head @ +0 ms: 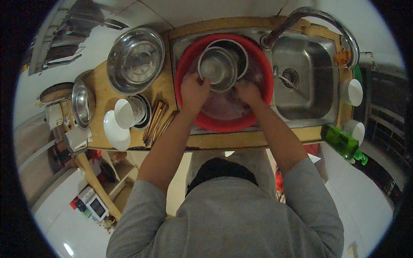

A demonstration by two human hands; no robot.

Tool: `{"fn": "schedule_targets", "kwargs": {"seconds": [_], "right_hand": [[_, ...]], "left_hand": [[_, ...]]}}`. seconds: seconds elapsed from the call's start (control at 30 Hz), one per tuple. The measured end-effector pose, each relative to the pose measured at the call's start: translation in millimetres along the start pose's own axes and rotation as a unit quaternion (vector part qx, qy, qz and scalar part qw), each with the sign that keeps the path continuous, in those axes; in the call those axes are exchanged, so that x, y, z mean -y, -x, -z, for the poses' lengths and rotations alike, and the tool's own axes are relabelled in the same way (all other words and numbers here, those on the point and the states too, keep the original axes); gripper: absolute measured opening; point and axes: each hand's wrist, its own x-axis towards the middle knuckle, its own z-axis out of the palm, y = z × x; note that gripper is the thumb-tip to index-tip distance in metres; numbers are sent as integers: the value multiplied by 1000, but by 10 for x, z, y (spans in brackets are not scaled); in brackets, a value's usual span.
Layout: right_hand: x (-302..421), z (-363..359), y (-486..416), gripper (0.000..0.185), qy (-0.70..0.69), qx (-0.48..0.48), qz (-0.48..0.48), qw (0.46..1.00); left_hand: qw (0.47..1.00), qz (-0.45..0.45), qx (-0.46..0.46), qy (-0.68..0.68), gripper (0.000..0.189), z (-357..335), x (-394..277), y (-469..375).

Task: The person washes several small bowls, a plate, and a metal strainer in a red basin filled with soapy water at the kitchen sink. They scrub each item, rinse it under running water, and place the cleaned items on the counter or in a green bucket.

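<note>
A red plastic basin (267, 96) with cloudy water sits over the left bowl of a steel sink. In it, a round metal bowl (216, 67) overlaps a second round metal vessel with a dark inside (241, 58). My left hand (195, 90) grips the near left rim of the metal bowl, thumb at the edge. My right hand (247, 92) is by the near right side of the bowl, its fingers partly hidden at the water; whether it holds anything cannot be told.
Left on the wooden counter (98, 72) are a large steel basin (135, 61), a smaller one (80, 104), stacked bowls (125, 113), a white dish (116, 130) and chopsticks (156, 124). Right are a faucet (347, 30), sink bowl (309, 96), white bowls (355, 92) and a green soap bottle (340, 140).
</note>
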Motion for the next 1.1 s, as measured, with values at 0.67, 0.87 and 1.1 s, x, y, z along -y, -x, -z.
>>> {"fn": "schedule_targets", "kwargs": {"seconds": [0.67,0.87,1.1], "right_hand": [[261,297,461,62,-467,-270,-156,828],[515,233,516,53,-231,-244,-69,939],[576,-84,183,47,-111,-144,-114,977]], "left_hand": [[969,41,192,-148,62,-512,60,672],[973,54,186,-126,72,-795,172,648],[987,0,158,-18,65,-1026,444,521]]}}
